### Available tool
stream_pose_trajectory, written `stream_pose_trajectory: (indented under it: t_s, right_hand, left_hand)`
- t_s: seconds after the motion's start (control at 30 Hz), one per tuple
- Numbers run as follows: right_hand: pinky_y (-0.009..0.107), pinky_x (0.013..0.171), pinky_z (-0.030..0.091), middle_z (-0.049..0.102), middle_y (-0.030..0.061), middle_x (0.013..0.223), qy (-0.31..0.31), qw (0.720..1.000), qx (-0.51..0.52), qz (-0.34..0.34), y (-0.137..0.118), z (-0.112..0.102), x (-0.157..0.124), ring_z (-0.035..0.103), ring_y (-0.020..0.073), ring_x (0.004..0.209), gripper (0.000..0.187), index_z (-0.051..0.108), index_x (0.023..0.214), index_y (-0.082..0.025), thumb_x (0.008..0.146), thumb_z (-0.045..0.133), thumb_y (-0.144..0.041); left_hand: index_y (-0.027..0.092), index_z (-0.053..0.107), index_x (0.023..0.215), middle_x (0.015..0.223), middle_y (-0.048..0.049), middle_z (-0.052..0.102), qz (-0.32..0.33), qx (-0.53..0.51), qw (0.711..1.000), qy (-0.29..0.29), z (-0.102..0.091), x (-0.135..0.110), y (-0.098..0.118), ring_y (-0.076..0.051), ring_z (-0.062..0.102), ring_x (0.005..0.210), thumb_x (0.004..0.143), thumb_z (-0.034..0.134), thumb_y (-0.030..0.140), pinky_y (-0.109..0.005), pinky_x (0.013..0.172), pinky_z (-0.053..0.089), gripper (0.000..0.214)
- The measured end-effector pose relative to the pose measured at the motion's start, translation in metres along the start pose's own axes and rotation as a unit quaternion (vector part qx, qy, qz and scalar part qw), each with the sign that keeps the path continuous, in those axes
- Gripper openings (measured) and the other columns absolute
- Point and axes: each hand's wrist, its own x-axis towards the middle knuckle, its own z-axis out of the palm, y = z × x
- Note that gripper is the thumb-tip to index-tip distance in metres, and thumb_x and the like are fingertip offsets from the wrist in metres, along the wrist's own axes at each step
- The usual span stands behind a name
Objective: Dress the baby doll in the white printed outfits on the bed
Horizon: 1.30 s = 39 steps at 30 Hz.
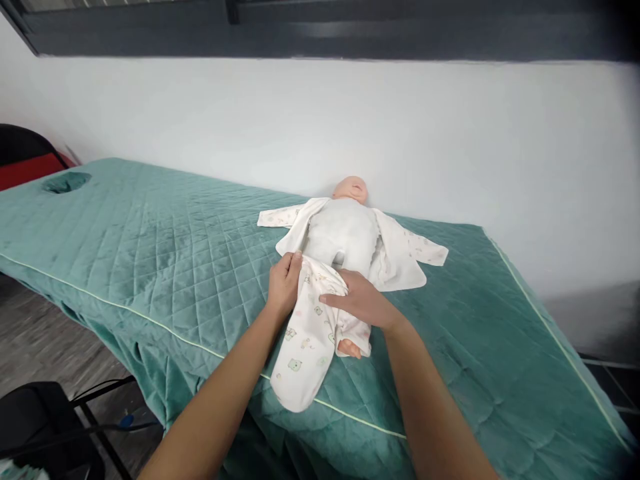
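A baby doll (pixel 344 230) lies on its back on a green quilted table (pixel 150 247), head toward the white wall. A white printed sleepsuit (pixel 305 340) is open around it, sleeves spread to both sides. My left hand (pixel 284 283) grips the sleepsuit's edge at the doll's hip, fingers curled on the fabric. Over the doll's leg my right hand (pixel 361 300) pinches the bunched cloth. One bare foot (pixel 349 347) pokes out of the right trouser leg; the left trouser leg lies flat.
The table has a face hole (pixel 66 181) at its far left end. A red and black chair (pixel 25 160) stands behind it. Black equipment and cables (pixel 45 427) sit on the floor at lower left. The wall runs close behind the doll.
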Motion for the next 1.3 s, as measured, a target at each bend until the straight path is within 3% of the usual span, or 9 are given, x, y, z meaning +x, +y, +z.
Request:
stream_pose_trajectory:
  t_s: [0.1,0.17,0.27,0.33,0.47,0.67,0.87,1.1,1.3]
  right_hand:
    - [0.036,0.086,0.051,0.072,0.0041,0.104,0.021,1.0,-0.002,-0.003,0.001,0.003,-0.002,0.065,0.0248,0.095,0.027,0.069,0.102,-0.022,0.09,0.062,-0.044]
    - [0.036,0.084,0.05,0.072,0.0044,0.1,0.038,0.999,-0.009,0.014,0.0,0.006,-0.002,0.065,0.0251,0.094,0.026,0.068,0.098,-0.021,0.09,0.061,-0.045]
    - [0.037,0.083,0.05,0.072,0.0048,0.096,0.067,0.997,-0.023,0.029,0.001,0.01,-0.002,0.064,0.0258,0.092,0.027,0.067,0.093,-0.021,0.091,0.059,-0.047]
    - [0.037,0.084,0.05,0.072,0.0051,0.096,0.078,0.996,-0.029,0.027,0.001,0.011,-0.001,0.064,0.0263,0.093,0.028,0.067,0.093,-0.021,0.091,0.058,-0.048]
    - [0.037,0.085,0.049,0.071,0.0057,0.096,0.081,0.996,-0.024,0.016,0.003,0.012,-0.001,0.064,0.0263,0.094,0.028,0.067,0.095,-0.021,0.091,0.058,-0.047]
    - [0.037,0.088,0.05,0.07,0.0055,0.102,0.051,0.998,0.029,-0.014,0.006,0.004,-0.008,0.063,0.0248,0.096,0.033,0.067,0.098,-0.019,0.091,0.06,-0.051]
    - [0.041,0.097,0.049,0.067,0.0067,0.116,0.023,0.998,0.054,-0.008,0.008,-0.006,-0.016,0.061,0.0287,0.112,0.041,0.067,0.112,-0.02,0.079,0.075,-0.043]
    - [0.039,0.095,0.05,0.068,0.0071,0.121,0.029,0.998,0.052,-0.012,0.012,-0.002,-0.013,0.062,0.0277,0.11,0.037,0.068,0.113,-0.02,0.081,0.074,-0.036]
    - [0.039,0.093,0.048,0.071,0.0056,0.117,0.051,0.998,0.035,-0.002,0.01,0.003,-0.013,0.064,0.0271,0.105,0.031,0.068,0.11,-0.021,0.081,0.071,-0.032]
  left_hand:
    - [0.02,0.061,0.085,0.081,-0.0007,0.062,-0.049,-0.007,0.998,0.028,-0.013,-0.027,0.001,-0.016,0.053,0.078,0.095,0.052,0.05,-0.027,0.072,0.039,0.033]
    - [0.02,0.063,0.087,0.08,-0.0003,0.061,-0.092,-0.017,0.995,0.036,-0.025,-0.05,0.003,-0.016,0.052,0.076,0.093,0.056,0.053,-0.027,0.07,0.04,0.034]
    - [0.02,0.062,0.084,0.072,0.0011,0.056,-0.157,-0.043,0.986,-0.018,-0.043,-0.087,0.011,-0.015,0.049,0.068,0.091,0.056,0.06,-0.026,0.064,0.039,0.04]
    - [0.021,0.062,0.091,0.073,0.0011,0.058,-0.211,-0.069,0.973,-0.065,-0.049,-0.106,0.02,-0.015,0.052,0.067,0.09,0.055,0.063,-0.025,0.062,0.04,0.043]
    - [0.023,0.059,0.112,0.073,0.003,0.06,-0.303,-0.128,0.938,-0.112,-0.047,-0.12,0.035,-0.014,0.054,0.065,0.082,0.065,0.066,-0.024,0.057,0.04,0.053]
    - [0.019,0.058,0.09,0.075,0.0037,0.061,-0.31,-0.292,0.904,-0.031,-0.027,-0.114,0.03,-0.008,0.049,0.057,0.07,0.079,0.059,-0.022,0.054,0.039,0.048]
    - [0.021,0.055,0.093,0.076,0.0046,0.06,-0.292,-0.332,0.897,-0.014,-0.014,-0.099,0.028,-0.008,0.05,0.056,0.072,0.08,0.048,-0.022,0.054,0.041,0.042]
    - [0.02,0.054,0.092,0.075,0.0045,0.059,-0.242,-0.218,0.945,0.023,-0.003,-0.045,0.02,-0.011,0.053,0.064,0.079,0.071,0.045,-0.025,0.064,0.044,0.032]
    - [0.018,0.057,0.095,0.083,0.0003,0.062,-0.185,-0.196,0.963,0.016,0.008,-0.007,-0.002,-0.013,0.056,0.071,0.079,0.067,0.039,-0.026,0.067,0.044,0.029]
